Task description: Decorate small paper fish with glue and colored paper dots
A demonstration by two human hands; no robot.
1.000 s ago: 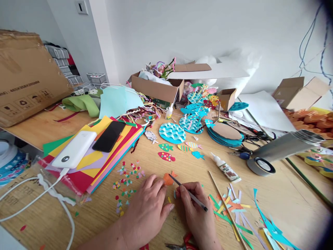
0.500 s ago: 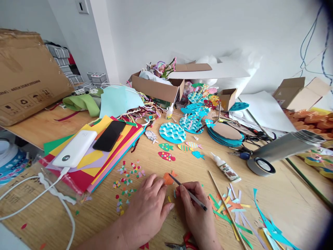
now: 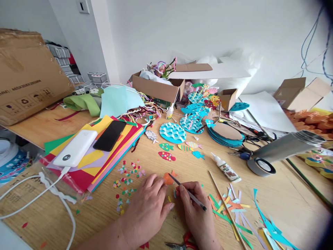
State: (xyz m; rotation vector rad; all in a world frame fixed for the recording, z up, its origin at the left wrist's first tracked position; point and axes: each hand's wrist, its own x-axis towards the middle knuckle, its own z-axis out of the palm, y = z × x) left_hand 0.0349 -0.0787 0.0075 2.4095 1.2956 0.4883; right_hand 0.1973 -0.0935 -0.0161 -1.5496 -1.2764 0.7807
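An orange paper fish (image 3: 168,178) lies on the wooden table between my hands. Fingertips of my left hand (image 3: 149,203) rest at its left edge; that hand is open, palm down, thumb apart. My right hand (image 3: 196,205) pinches a dark pen (image 3: 191,195), whose tip touches the fish's upper part. Beyond my hands are a red dotted fish (image 3: 167,156), a green fish (image 3: 165,147), a striped fish (image 3: 185,148) and a blue fish (image 3: 198,155). Small paper dots (image 3: 127,180) are scattered left of my left hand.
Coloured paper (image 3: 88,177) bears a phone (image 3: 109,135) and power bank (image 3: 76,148) at left. On the right are a glue bottle (image 3: 227,168), wooden stick (image 3: 226,205), paper strips (image 3: 240,211) and steel flask (image 3: 286,147). Red-handled pliers (image 3: 189,243) lie at the near edge.
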